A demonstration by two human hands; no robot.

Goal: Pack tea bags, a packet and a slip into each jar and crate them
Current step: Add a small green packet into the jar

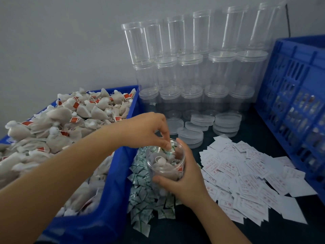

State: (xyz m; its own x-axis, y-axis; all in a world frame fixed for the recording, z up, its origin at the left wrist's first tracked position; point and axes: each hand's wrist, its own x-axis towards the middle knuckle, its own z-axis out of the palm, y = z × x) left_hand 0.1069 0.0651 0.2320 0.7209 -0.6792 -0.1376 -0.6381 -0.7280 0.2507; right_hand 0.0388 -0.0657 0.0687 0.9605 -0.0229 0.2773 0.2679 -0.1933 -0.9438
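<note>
My right hand (184,180) grips a clear jar (165,164) tilted toward me, with several tea bags inside. My left hand (149,129) hovers over the jar's mouth and pinches a small green-and-white packet (169,148) at the rim. More such packets (146,194) lie heaped under the jar. White slips with red print (246,176) are spread to the right. A blue bin (114,191) on the left is piled with tea bags (61,124).
Empty clear jars (193,67) are stacked in rows against the wall at the back. Loose clear lids (202,127) lie in front of them. A blue slatted crate (299,111) stands at the right edge, with filled jars dimly visible through its side.
</note>
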